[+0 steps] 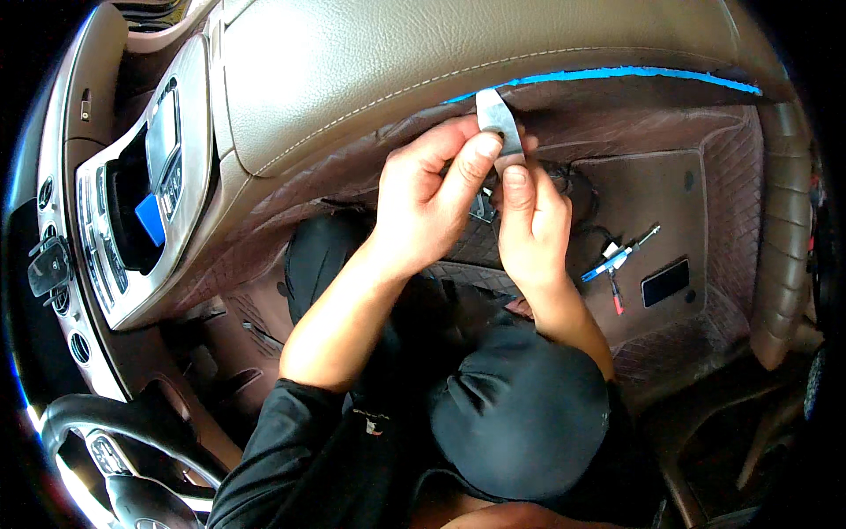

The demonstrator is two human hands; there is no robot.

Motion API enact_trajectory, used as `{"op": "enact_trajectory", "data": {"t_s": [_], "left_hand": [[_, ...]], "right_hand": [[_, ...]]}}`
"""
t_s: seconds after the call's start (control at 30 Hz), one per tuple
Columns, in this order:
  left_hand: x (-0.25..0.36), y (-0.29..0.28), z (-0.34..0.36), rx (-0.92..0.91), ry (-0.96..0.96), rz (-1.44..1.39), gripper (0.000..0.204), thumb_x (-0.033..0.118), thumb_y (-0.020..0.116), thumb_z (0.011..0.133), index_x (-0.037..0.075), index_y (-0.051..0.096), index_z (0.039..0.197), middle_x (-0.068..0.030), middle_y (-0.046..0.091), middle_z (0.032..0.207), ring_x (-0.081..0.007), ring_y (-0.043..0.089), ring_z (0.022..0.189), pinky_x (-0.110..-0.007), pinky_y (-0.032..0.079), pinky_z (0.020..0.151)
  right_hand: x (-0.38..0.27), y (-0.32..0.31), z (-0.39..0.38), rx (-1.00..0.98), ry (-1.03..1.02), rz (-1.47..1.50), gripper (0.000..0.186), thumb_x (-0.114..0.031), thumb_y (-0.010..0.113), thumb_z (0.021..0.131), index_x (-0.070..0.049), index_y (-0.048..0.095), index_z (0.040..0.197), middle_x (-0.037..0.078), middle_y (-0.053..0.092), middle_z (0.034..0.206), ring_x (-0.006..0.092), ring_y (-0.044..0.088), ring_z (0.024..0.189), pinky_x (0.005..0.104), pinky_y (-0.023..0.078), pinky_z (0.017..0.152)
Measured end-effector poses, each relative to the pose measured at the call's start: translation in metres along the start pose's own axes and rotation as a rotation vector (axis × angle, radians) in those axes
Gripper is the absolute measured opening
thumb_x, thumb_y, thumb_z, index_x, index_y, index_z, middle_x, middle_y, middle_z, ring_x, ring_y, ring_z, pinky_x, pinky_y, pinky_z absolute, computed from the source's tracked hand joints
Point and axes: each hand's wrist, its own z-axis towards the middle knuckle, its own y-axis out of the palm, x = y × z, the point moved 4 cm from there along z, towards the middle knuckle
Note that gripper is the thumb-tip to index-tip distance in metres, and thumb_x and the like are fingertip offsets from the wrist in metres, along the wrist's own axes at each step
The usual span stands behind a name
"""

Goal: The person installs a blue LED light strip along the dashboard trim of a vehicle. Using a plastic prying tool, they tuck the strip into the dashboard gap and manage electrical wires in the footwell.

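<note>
Blade, flat, grey and rounded at the tip, sits between both hands, pointing up at the lower edge of a stitched leather panel. The left hand has its grip closed on the blade: the thumb presses the near face and the other fingers bend in behind. The right hand is pinched at the blade's lower end, thumb in front, fingers curled beneath and behind; the two grips sit side by side, with hardly any gap between thumb and metal. A fingertip shows past the blade's right edge, but which hand it belongs to cannot be told. Blue tape runs along the panel's edge, and the blade's tip overlaps it in this view; whether they touch is unclear. Below, to the right of the hands, a blue-handled tool, a red-handled tool and a black phone lie on the brown floor mat. A steering wheel stands at lower left.
</note>
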Motion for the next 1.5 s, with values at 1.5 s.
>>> {"op": "enact_trajectory", "data": {"t_s": [1.5], "left_hand": [[-0.020,0.011,-0.004,0.040,0.136,-0.078,0.023,0.012,0.051,0.107,-0.004,0.065,0.117,-0.0126,0.074,0.105,-0.0186,0.070,0.099,-0.034,0.053,0.095]], "right_hand": [[-0.001,0.009,0.007,-0.001,-0.117,0.001,0.025,-0.019,0.056,0.105,-0.002,0.067,0.120,0.020,0.074,0.093,0.0376,0.075,0.085,0.0400,0.058,0.069]]}}
